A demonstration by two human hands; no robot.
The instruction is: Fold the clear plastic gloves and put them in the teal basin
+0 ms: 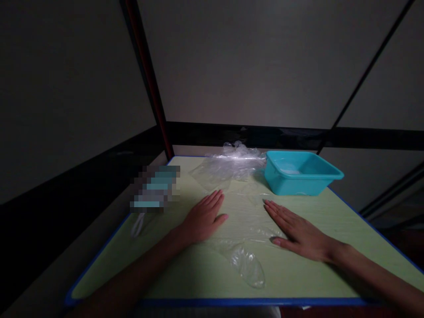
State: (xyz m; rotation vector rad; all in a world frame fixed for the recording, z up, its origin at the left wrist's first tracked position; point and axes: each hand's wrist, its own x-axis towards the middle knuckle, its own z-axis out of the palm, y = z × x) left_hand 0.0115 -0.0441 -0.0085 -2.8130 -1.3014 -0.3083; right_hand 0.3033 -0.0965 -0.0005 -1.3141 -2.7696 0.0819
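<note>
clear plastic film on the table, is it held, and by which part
Not held: left hand and right hand lie flat on the clear plastic film.

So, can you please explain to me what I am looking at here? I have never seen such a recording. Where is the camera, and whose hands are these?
There is no machine here. A person wears one camera on the head. It looks forward and down, so both arms belong to that person. The left hand and the right hand lie flat, with straight fingers, on a green table with a blue edge. Nothing is held. Both palms seem to rest on a thin clear plastic sheet. Behind them are a crumpled plastic pile and a turquoise basin. At the left are a white cord and a blurred patch that I cannot identify.
</note>
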